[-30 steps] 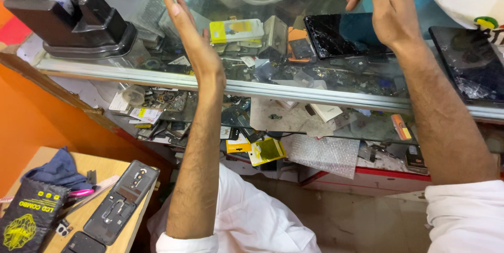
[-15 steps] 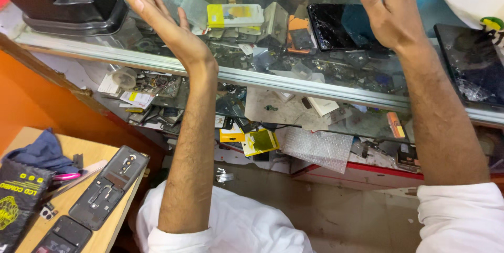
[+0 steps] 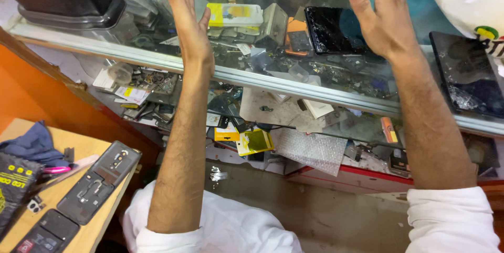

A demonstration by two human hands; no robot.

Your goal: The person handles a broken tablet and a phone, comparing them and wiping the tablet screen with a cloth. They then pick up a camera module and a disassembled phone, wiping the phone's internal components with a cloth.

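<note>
Both hands have risen over the glass tabletop (image 3: 294, 82), the left hand (image 3: 186, 19) at 11 o'clock and the right hand (image 3: 386, 16) at 1 o'clock, each grip spread wide and empty, nearest the cracked black phone (image 3: 332, 29) lying between them.

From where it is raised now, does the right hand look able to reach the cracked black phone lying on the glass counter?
Probably yes. The right hand is open and empty, just right of the cracked black phone, which lies uncovered on the glass counter with nothing between them.
</note>
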